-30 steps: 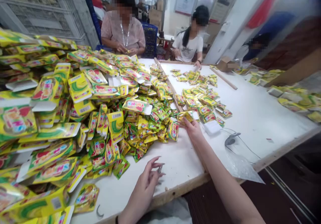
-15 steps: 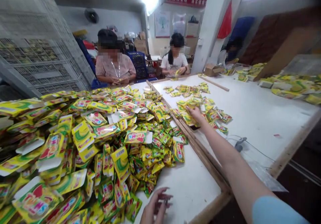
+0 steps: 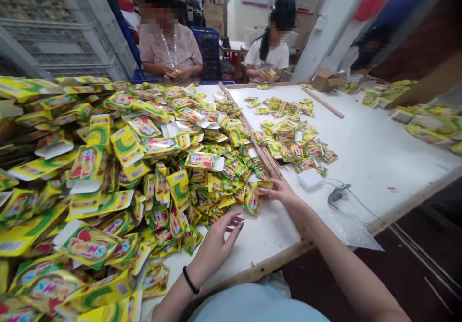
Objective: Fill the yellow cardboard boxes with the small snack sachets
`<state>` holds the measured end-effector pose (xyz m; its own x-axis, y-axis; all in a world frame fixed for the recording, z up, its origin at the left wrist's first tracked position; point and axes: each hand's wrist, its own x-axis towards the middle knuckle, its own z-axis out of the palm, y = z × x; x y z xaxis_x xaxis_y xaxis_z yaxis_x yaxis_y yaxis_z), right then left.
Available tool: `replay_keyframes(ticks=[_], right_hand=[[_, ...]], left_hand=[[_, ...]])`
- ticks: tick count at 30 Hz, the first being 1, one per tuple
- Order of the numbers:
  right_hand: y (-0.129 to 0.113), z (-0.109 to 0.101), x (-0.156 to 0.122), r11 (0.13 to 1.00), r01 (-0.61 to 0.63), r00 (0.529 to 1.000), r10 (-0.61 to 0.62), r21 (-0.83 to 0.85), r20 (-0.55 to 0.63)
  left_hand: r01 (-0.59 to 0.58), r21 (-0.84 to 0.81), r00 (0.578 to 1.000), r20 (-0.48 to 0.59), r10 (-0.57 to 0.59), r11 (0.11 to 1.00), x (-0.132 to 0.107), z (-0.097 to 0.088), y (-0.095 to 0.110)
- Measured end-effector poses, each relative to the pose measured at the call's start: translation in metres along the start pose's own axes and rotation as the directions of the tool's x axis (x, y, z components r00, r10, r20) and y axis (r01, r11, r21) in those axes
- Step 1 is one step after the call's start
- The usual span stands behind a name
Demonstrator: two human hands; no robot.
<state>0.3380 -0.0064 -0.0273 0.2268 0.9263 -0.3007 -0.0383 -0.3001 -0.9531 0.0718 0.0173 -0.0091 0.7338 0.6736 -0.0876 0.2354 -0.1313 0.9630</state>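
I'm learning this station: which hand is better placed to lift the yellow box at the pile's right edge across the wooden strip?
Right, most likely: the right hand is at the yellow box and close to the wooden strip; the left hand sits farther from both.

"What's cut off?"
"The carton pile (image 3: 124, 144), at the left edge. The far-left crates (image 3: 61, 35) are blurred."
"And the right hand (image 3: 283, 194)?"
"It partly hides a yellow pack (image 3: 265, 185); whether it grips that, I can't tell."
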Motion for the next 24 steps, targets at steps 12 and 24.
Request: replay_keyframes(ticks=[12,24], right_hand=[[-0.032,0.1,-0.109,0.978,0.207,0.965,-0.21,0.031,0.159],[-0.046,0.118,-0.085,0.721,0.479,0.844,-0.221,-0.501,0.489]], left_hand=[[0.355,-0.458,0.887,0.44,-0.139,0.815,-0.023,-0.007,-0.001],[0.185,-0.126,0.97,0.182,-0.16,0.975,-0.047,-0.017,-0.009]])
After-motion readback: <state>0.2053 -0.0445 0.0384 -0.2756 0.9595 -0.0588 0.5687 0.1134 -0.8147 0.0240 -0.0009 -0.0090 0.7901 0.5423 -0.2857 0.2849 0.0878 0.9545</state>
